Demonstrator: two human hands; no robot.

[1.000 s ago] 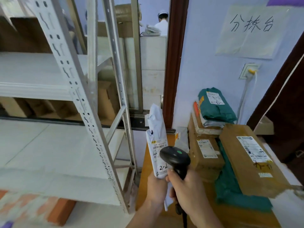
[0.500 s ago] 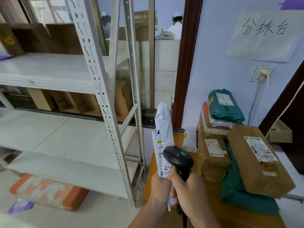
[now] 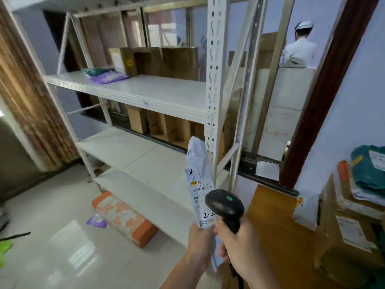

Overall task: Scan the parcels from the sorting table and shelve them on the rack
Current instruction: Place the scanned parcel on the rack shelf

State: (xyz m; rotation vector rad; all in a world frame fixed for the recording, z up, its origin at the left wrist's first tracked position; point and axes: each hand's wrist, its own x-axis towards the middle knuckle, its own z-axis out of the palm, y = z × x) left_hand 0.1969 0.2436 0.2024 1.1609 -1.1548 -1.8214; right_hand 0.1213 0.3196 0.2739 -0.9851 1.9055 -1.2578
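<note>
My left hand (image 3: 200, 240) grips the bottom of a long white parcel bag (image 3: 199, 180), held upright with its printed label and a handwritten "2-2" facing me. My right hand (image 3: 239, 245) grips the handle of a black barcode scanner (image 3: 224, 205) whose head, with a green dot on top, sits right against the bag's label. The white metal rack (image 3: 214, 90) stands just behind and left of the bag. At the right, the wooden sorting table (image 3: 270, 215) carries brown cardboard parcels (image 3: 343, 226) and a green bag parcel (image 3: 368, 170).
A purple bag (image 3: 108, 77) and a green bag lie on the rack's upper shelf, with cardboard boxes (image 3: 166, 59) behind. An orange-and-white parcel (image 3: 125, 217) lies on the tiled floor under the rack. A person in white stands beyond the window (image 3: 300, 51).
My view has swung left, bringing the whole rack and floor into sight and pushing the sorting table to the right edge. Both hands keep their grip on bag and scanner.
</note>
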